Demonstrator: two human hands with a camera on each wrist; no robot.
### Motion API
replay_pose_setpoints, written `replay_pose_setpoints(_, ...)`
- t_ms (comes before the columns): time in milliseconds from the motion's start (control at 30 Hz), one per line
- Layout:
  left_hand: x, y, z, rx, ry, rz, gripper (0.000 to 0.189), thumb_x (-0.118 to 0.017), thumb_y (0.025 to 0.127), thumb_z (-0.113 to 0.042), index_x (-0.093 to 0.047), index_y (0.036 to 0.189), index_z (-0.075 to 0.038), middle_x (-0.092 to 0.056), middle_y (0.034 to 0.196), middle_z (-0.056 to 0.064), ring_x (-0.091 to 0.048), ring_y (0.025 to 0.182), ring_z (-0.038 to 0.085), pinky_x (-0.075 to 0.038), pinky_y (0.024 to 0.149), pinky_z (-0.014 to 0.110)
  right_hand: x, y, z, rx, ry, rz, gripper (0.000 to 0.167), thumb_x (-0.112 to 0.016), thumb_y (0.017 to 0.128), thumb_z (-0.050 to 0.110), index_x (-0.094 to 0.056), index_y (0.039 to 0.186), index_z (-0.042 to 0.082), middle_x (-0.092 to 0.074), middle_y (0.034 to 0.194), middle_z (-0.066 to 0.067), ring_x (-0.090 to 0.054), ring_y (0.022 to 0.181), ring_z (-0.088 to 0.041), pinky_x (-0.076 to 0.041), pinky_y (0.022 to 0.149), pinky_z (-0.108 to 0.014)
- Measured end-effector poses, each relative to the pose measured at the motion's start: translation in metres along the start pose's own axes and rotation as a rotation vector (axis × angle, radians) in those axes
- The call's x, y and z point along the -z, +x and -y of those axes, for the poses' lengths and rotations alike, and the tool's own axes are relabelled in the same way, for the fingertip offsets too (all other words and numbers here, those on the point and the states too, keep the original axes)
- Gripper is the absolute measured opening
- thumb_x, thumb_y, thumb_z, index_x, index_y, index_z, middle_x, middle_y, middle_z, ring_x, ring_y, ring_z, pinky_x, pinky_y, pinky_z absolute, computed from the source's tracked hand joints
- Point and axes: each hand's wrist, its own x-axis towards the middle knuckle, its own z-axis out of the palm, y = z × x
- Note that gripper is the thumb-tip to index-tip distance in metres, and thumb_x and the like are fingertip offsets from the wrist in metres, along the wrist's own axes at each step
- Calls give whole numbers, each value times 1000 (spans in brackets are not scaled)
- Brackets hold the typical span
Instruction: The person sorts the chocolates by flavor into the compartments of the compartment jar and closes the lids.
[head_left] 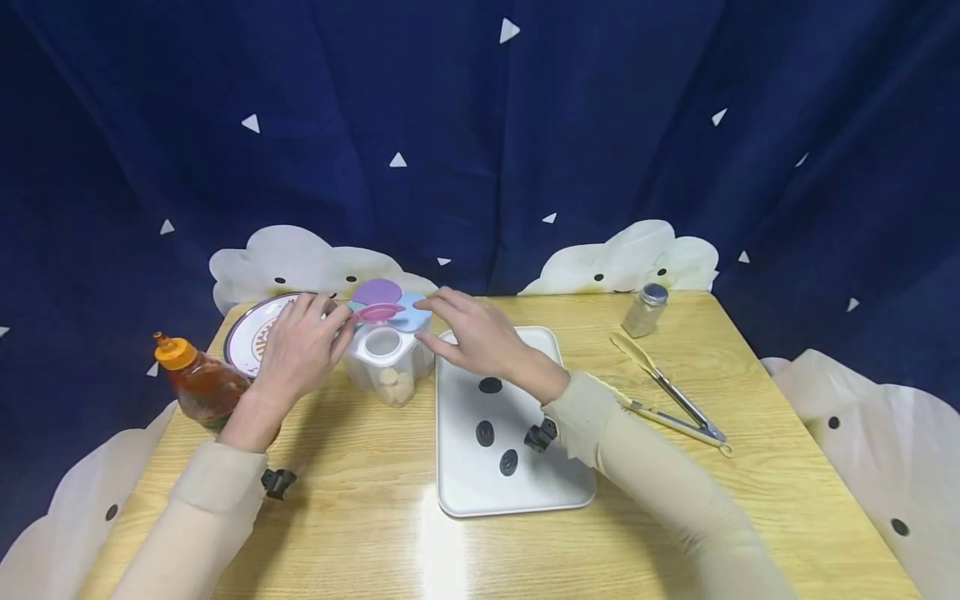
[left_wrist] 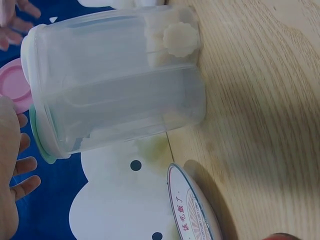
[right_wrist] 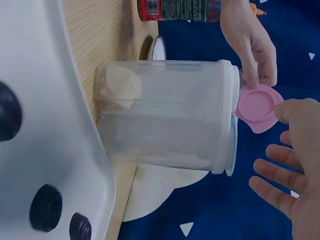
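Note:
A translucent storage container (head_left: 380,375) with several compartments stands upright left of the tray, pale round pieces (left_wrist: 181,39) at its bottom. Its pink lid (right_wrist: 256,105) is flipped up, uncovering a round opening (head_left: 382,341). Behind the pink lid show a purple lid (head_left: 377,292) and a blue lid (head_left: 412,315); part of a green lid (left_wrist: 41,135) shows in the left wrist view. My left hand (head_left: 303,346) pinches the pink lid's edge between thumb and finger. Across from it, my right hand (head_left: 474,335) has its fingers spread, thumb tip overlapping the lid in the right wrist view.
A white tray (head_left: 472,487) with several black round pieces (head_left: 485,433) lies under my right forearm. Sauce bottle (head_left: 202,385) and patterned bowl (head_left: 238,346) stand at left. Yellow-tipped tongs (head_left: 682,400) and a silver-capped shaker (head_left: 645,310) are at right. A dark blue curtain (head_left: 480,150) hangs behind.

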Motion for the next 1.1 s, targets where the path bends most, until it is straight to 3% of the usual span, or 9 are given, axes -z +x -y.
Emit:
replay_pose_setpoints(233,0,0,0,1,-2,-4,14,-64,101,-20,-66,97,-6,-62,90,18,-59,90,43,-48,76,53,-11,23,1,-20,102,-5,30,-68,103,31,-72,126,13,-74,118,-2,-73,100,-16,-61,83,-33)
replay_pose_setpoints(467,-1,-1,1,0,0,-4,14,-65,100,-20,-66,98,-6,-62,91,17,-59,89,42,-49,76,52,-21,34,1,-5,141,-11,24,-66,105,25,-76,123,13,-77,116,-2,-71,91,-14,-59,79,-31)
replay_pose_setpoints(767,2,-1,-7,37,-71,-15,18,-66,99,-21,-66,102,-3,-66,99,19,-62,93,42,-53,81,53,-24,32,2,16,119,-8,20,-68,103,20,-78,119,13,-79,113,-2,-71,89,-14,-59,78,-30)
replay_pose_setpoints(1100,3,-12,-22,-50,-134,-73,16,-72,93,-14,-69,103,-1,-72,98,17,-66,93,38,-56,82,51,-26,20,6,89,83,-16,17,-70,102,22,-79,115,16,-77,113,-1,-73,98,-14,-60,83,-28)
